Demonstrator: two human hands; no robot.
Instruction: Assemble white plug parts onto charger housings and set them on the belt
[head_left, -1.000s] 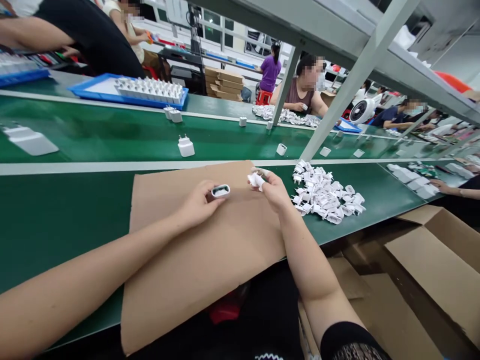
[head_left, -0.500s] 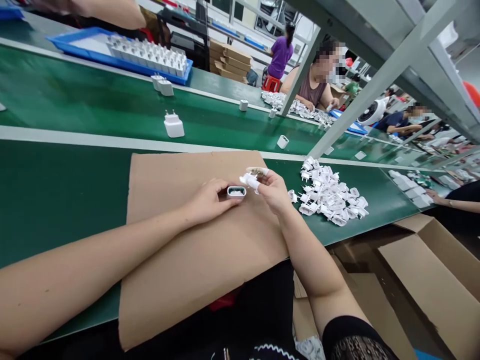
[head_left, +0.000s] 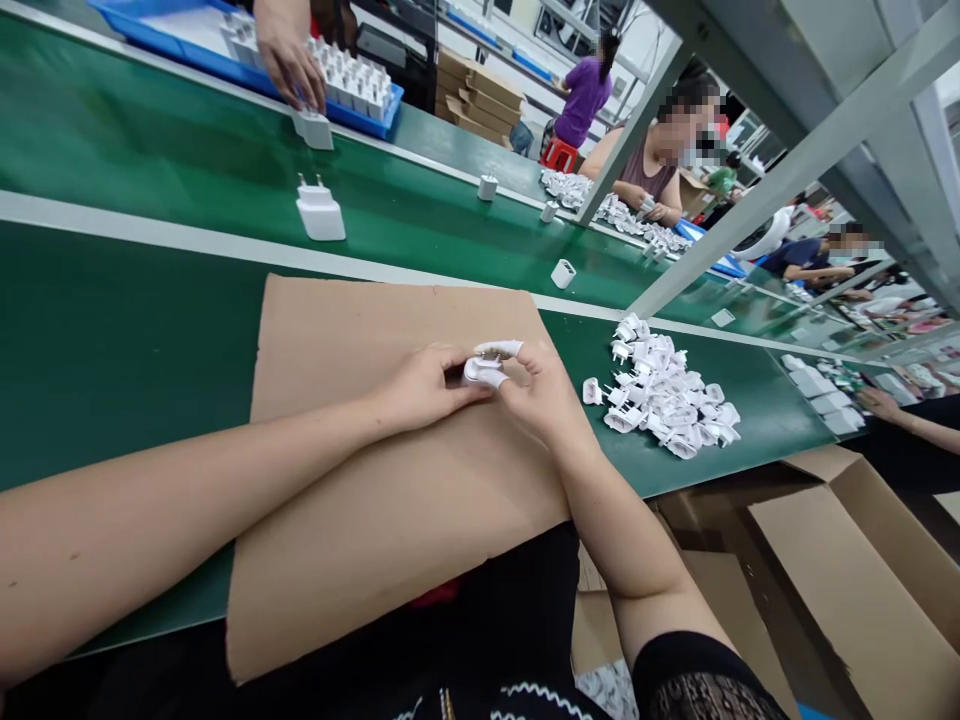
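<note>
My left hand (head_left: 424, 388) grips a white charger housing (head_left: 469, 376) just above a cardboard sheet (head_left: 360, 480). My right hand (head_left: 541, 392), with white covers on its thumb and finger, pinches a white plug cap (head_left: 489, 366) with metal pins. The cap is against the open end of the housing; whether it is fully seated I cannot tell. A loose plug cap (head_left: 592, 391) lies right of my right hand, beside a pile of similar caps (head_left: 667, 390).
Chargers stand on the green conveyor belt (head_left: 420, 235), one charger (head_left: 321, 212) nearest on the left. Beyond is a blue tray (head_left: 187, 55) of chargers, with a co-worker's hand (head_left: 291, 55) there. A metal post (head_left: 697, 200) slants at right; an open carton (head_left: 840, 560) sits below.
My right hand has brought the plug cap left and down onto the housing's open end, which is now covered. A co-worker's hand has reached down to a charger by the blue tray.
</note>
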